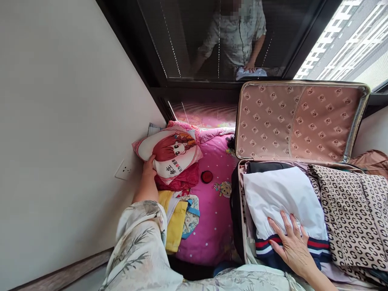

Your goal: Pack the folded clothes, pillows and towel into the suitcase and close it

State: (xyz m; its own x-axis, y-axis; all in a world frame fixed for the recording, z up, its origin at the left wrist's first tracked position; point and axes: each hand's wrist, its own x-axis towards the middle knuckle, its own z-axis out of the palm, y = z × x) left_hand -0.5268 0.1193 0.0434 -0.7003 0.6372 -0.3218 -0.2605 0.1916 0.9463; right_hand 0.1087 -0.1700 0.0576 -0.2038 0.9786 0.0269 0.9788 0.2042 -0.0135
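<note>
My right hand (291,240) lies flat with fingers spread on a folded white garment (281,190) with a navy, red and white striped band. This garment rests on top of the clothes in an open suitcase (241,210). To its right is a folded beige cloth (357,214) with a dark repeating pattern. Far to the left, my left hand (149,167) grips the edge of a cushion (163,167) printed with a cartoon girl. The thumb shows at the edge, while the other fingers are mostly hidden. Under the cushion is dark pink fabric (178,180).
The suitcase lid (297,121) leans back against the dark window frame (200,91). A pink quilt (209,222) bears a small round black-and-red item (207,176) and yellow cloth (174,226). The wall (60,121) with a socket (123,170) bounds the left side.
</note>
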